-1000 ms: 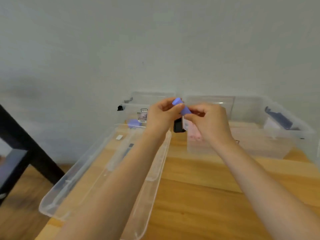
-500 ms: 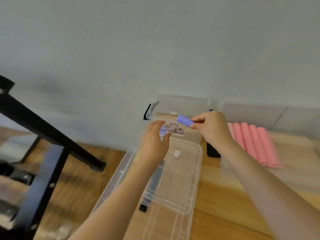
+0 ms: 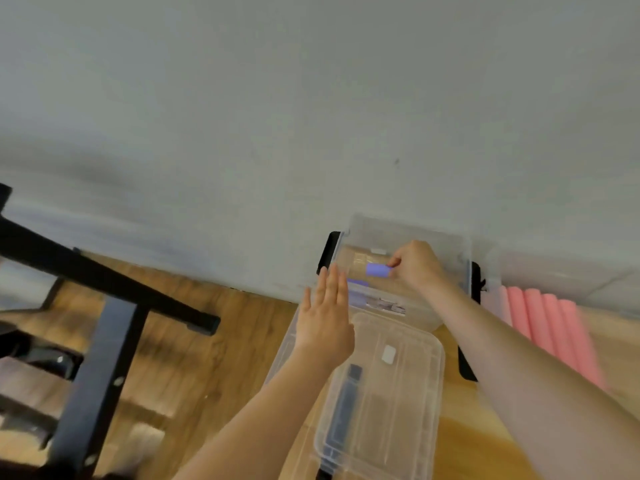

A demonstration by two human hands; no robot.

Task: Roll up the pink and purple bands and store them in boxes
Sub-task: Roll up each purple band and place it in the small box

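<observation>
Half a second ago we held the rolled purple band [image 3: 378,270] above the near wall of the clear box [image 3: 450,244]; now our right hand [image 3: 417,266] has carried it over the box's open top, pinching one end between thumb and fingertips, the roll pointing toward 9 o'clock. Our left hand [image 3: 325,322] has let go entirely since a second ago, when both hands worked the roll, and hovers flat with straight fingers at 8 o'clock from the band, holding nothing.

We judge the rolling of this band done and only the drop into the box left. A second purple roll [image 3: 358,283] already seems to lie inside, just below the held one, though blur makes that uncertain.

At 6 o'clock from the box a clear lid [image 3: 408,393] lies on the wooden table [image 3: 467,438]. At 3 o'clock a row of pink rolls [image 3: 550,323] lies side by side, apparently within another clear container whose walls are hard to make out.

Behind stands a plain grey wall [image 3: 311,98]. At 9 o'clock a black metal frame [image 3: 104,306] rises from a wooden floor [image 3: 207,358].
</observation>
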